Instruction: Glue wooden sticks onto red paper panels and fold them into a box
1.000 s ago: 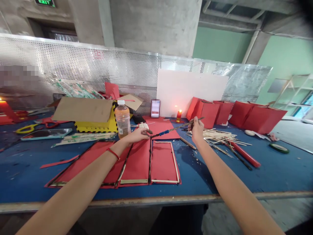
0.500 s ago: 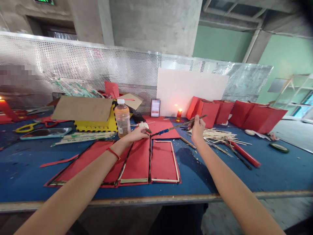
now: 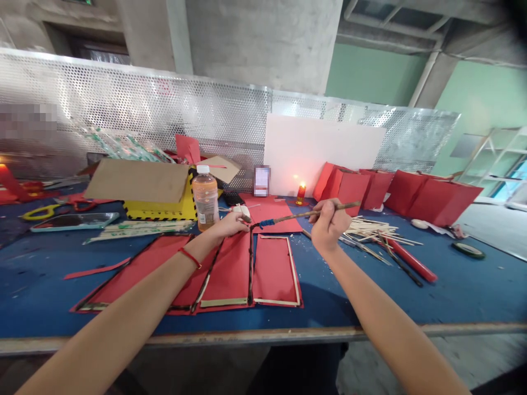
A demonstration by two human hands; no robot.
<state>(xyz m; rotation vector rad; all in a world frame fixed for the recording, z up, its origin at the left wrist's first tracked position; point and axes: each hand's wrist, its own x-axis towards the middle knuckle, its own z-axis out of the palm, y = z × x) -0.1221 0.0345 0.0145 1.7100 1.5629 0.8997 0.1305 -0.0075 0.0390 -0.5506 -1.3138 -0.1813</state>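
My right hand (image 3: 328, 225) is closed in a firm grip around a thin wooden stick (image 3: 307, 215) with a blue-wrapped section (image 3: 267, 224) near its left end. The stick lies roughly level above the far end of the red paper panels (image 3: 274, 271), and its right end pokes out past my knuckles towards the far right. My left hand (image 3: 233, 224) is narrowed to a pinch right by the stick's left end, but I cannot tell whether the fingers actually grip it. Below that point, a dark stick strip (image 3: 250, 269) runs down between two panels on the blue-topped workbench (image 3: 370, 307), and pale wooden strips (image 3: 292, 269) edge the nearest panel on the right. Just right of my right hand lies a loose pile of wooden sticks (image 3: 373, 230), with a red cylinder (image 3: 413, 261) nearer me and a roll of green tape (image 3: 468, 250) further right. Far of my left hand stand a bottle of orange liquid (image 3: 205, 198) and a yellow box with hazard stripes (image 3: 160, 202). A lit red candle (image 3: 301, 193) burns at the far side, before a white board (image 3: 323, 153), and red paper bags (image 3: 432, 197) stand along the far right.
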